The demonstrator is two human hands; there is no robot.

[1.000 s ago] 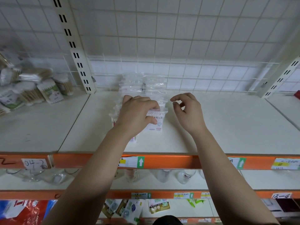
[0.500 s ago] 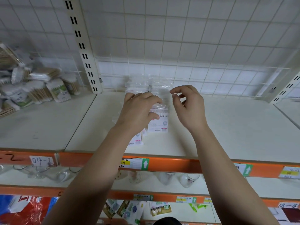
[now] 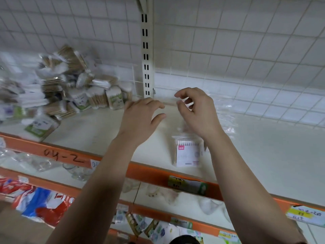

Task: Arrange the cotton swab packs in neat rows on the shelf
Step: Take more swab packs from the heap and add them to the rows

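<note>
A row of clear cotton swab packs runs back from the shelf's front; the front pack (image 3: 187, 152) stands upright with a white and pink label, and the packs behind it (image 3: 224, 118) are blurred and partly hidden by my right arm. My left hand (image 3: 140, 117) hovers over the bare shelf (image 3: 263, 155) left of the row, fingers loosely curved, holding nothing. My right hand (image 3: 195, 110) hangs above the row with fingers curled, also holding nothing. A loose heap of swab packs (image 3: 70, 88) with wooden sticks and green labels lies on the left shelf section.
A slotted white upright (image 3: 146, 55) divides the two shelf sections, with a wire grid back panel (image 3: 246, 50) behind. The orange front rail (image 3: 151, 173) carries price tags. Lower shelves hold clear items and coloured packets (image 3: 40, 203).
My left hand has let go of the swab packs and moved left off the row. The view has swung left, bringing the heap of packs closer to the middle.
</note>
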